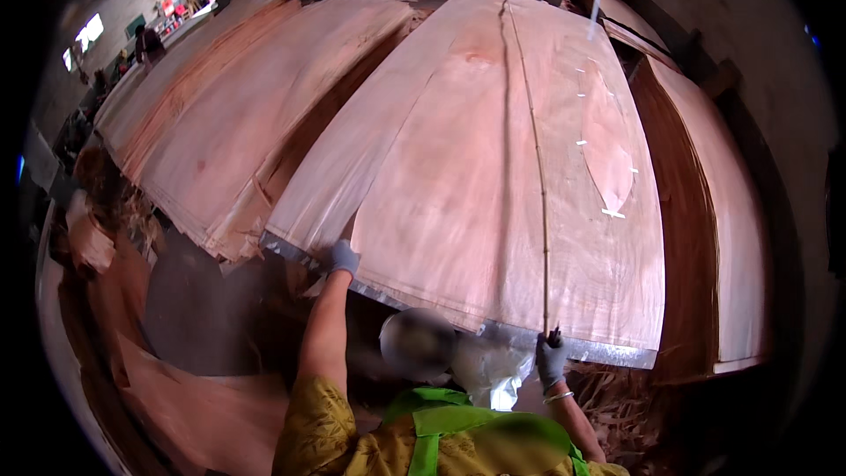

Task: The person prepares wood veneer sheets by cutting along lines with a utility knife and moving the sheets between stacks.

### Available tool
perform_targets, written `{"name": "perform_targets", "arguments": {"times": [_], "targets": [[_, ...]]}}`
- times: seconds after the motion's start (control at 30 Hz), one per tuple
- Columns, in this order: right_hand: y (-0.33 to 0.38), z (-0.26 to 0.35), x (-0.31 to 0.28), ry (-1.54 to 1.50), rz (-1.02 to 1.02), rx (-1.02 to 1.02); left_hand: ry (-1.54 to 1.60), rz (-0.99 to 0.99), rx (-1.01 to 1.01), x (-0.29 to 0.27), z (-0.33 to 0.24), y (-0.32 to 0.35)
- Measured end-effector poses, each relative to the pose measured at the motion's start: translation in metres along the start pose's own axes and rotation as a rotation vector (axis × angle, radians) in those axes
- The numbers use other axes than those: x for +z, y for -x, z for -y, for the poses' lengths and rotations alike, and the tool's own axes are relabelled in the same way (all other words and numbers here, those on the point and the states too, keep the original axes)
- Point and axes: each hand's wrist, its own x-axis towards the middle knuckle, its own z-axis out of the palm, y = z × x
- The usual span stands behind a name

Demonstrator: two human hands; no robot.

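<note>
A large pinkish wood veneer sheet [432,211] lies on top of the stack in front of me, with a long seam on its left part. My left hand [342,257], in a grey glove, is closed at the sheet's near edge, beside the lower end of that seam. A long thin bamboo stick [539,167] stretches across the sheet toward the far end. Its near end is in my gloved right hand [552,360], just off the near edge. A leaf-shaped veneer patch [608,145], held by white tape pieces, shows on the right part.
A metal strip [582,345] runs along the near edge. Other veneer stacks stand at left [256,106] and right [714,211]. Veneer scraps [626,401] litter the floor near my right arm. A person [148,44] is far off at left.
</note>
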Motion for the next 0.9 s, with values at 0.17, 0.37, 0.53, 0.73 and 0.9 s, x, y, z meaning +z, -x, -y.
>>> {"name": "perform_targets", "arguments": {"times": [0.17,0.37,0.53,0.73,0.9], "targets": [[0.004,0.018,0.025,-0.136,0.187,0.259,0.220,0.096,0.239,-0.081,-0.060,0.025],[0.007,0.039,0.032,-0.436,0.504,0.371,0.516,0.393,0.678,-0.132,-0.343,0.103],[0.021,0.030,0.015,-0.264,0.856,0.435,0.093,0.424,1.074,0.014,-0.498,0.167],[-0.007,0.033,-0.003,-0.095,1.025,0.503,-0.331,0.496,1.075,0.128,-0.552,0.256],[0.000,0.038,0.004,-0.107,0.975,0.515,-0.234,0.594,1.217,0.122,-0.512,0.260]]}}
